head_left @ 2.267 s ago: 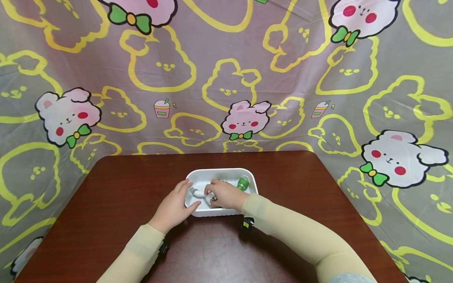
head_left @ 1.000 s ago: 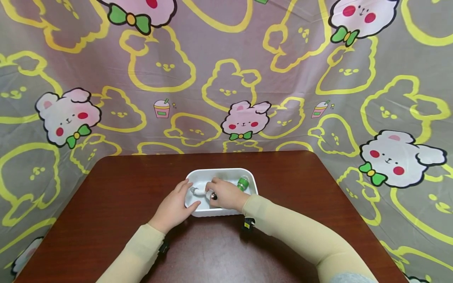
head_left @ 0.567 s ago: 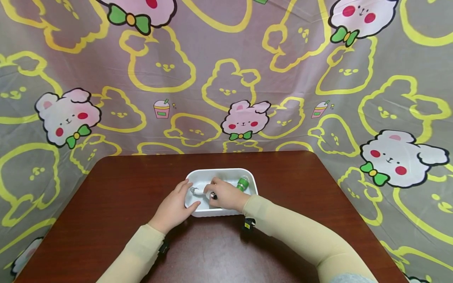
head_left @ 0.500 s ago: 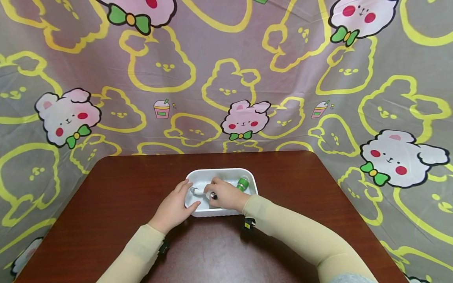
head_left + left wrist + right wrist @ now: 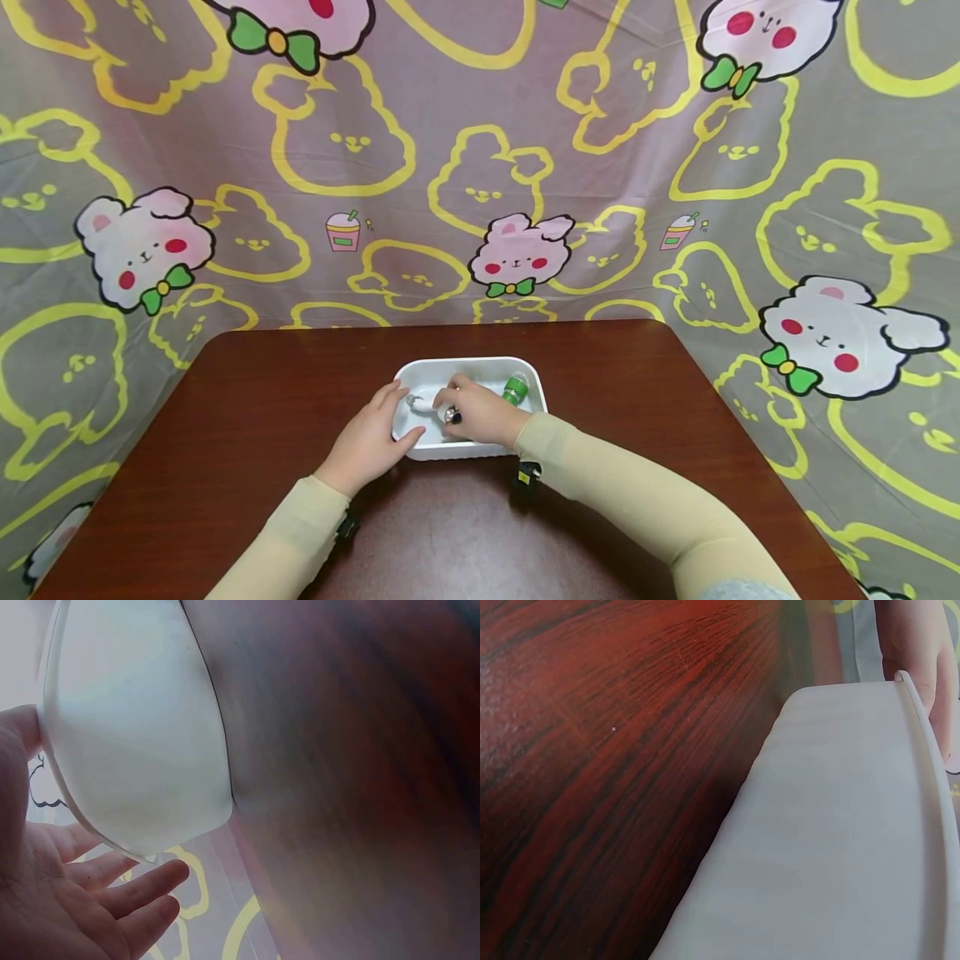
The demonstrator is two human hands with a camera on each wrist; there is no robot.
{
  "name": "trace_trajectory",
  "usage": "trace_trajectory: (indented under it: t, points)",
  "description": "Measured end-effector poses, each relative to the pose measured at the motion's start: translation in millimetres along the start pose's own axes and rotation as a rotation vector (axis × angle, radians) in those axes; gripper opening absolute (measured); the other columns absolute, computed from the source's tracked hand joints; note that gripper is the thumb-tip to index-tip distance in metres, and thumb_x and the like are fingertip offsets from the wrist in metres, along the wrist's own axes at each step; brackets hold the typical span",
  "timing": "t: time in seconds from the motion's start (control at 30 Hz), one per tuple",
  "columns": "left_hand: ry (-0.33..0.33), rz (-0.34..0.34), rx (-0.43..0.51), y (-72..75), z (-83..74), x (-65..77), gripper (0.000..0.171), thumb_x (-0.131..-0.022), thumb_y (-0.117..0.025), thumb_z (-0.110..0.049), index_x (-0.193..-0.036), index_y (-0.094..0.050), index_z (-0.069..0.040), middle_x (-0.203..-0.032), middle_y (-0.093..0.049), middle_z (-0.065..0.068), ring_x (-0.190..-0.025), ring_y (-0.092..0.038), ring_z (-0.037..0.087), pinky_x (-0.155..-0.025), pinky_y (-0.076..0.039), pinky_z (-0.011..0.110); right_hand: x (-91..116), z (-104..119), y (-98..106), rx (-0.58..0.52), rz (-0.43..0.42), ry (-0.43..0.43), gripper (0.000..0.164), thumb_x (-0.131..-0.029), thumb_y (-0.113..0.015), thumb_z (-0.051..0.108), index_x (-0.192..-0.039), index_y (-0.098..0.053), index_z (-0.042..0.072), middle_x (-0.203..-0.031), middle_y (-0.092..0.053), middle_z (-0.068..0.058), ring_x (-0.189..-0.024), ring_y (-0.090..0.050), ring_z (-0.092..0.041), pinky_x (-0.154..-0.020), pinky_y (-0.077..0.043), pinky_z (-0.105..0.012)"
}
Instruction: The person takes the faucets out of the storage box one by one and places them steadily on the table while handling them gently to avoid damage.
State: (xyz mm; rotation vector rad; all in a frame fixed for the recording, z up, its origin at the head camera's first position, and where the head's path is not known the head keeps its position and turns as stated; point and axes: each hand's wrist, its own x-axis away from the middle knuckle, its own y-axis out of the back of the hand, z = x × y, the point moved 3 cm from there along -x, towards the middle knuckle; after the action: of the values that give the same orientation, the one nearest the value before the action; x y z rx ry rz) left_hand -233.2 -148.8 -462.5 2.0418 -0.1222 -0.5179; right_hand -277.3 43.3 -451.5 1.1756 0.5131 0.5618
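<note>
steady the white tray [image 5: 467, 452] on the brown table [image 5: 442, 533] with the left hand [image 5: 369, 437], fingers loosely spread at its left end, wrapped round nothing; with the right hand [image 5: 483, 410] curled in on a silver-ended piece [image 5: 453, 415] inside the tray, best to move gently and spare the green piece [image 5: 515, 388] near the right end. also inside, just left of the pinch, a white part [image 5: 422, 405]; cannot tell if joined, nor how tightly pinched.

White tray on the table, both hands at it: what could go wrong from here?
The small piece in the right hand, partly hidden, might slip. The green-banded item lies just beside that hand and could get bumped. The white tray might shift if the left hand leaves its end.
</note>
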Motion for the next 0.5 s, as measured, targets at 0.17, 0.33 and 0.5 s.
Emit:
trace_trajectory:
  t: [0.17, 0.33, 0.5]
  points:
    - [0.004, 0.002, 0.004, 0.7, -1.2, 0.3, 0.069, -0.092, -0.077, -0.036, -0.144, -0.053, 0.004, -0.151, -0.048, 0.028, -0.126, -0.061, 0.042, -0.099, -0.054, 0.053, 0.2, -0.2, -0.1, -0.006, 0.001, 0.001, 0.038, -0.087, -0.083, 0.019, -0.122, -0.071, 0.015, -0.117, -0.059, -0.007, -0.09, -0.059, -0.012, -0.084, -0.053, -0.024]
    - [0.005, 0.001, 0.006, 1.5, -2.3, 0.5, 0.069, -0.093, -0.076, -0.036, -0.143, -0.053, 0.004, -0.151, -0.048, 0.028, -0.126, -0.062, 0.043, -0.099, -0.055, 0.053, -0.2, -1.7, -0.1, -0.005, -0.005, 0.0, 0.038, -0.086, -0.084, 0.019, -0.122, -0.07, 0.016, -0.116, -0.058, -0.006, -0.089, -0.059, -0.012, -0.083, -0.053, -0.024]
    - [0.003, 0.0, 0.01, 2.1, -2.6, 0.2, 0.069, -0.093, -0.076, -0.036, -0.143, -0.053, 0.005, -0.151, -0.048, 0.028, -0.126, -0.061, 0.043, -0.099, -0.054, 0.053, -0.3, -3.7, 0.6, 0.013, -0.023, 0.0, 0.036, -0.089, -0.081, 0.019, -0.123, -0.068, 0.016, -0.117, -0.059, -0.005, -0.088, -0.059, -0.01, -0.081, -0.053, -0.023]
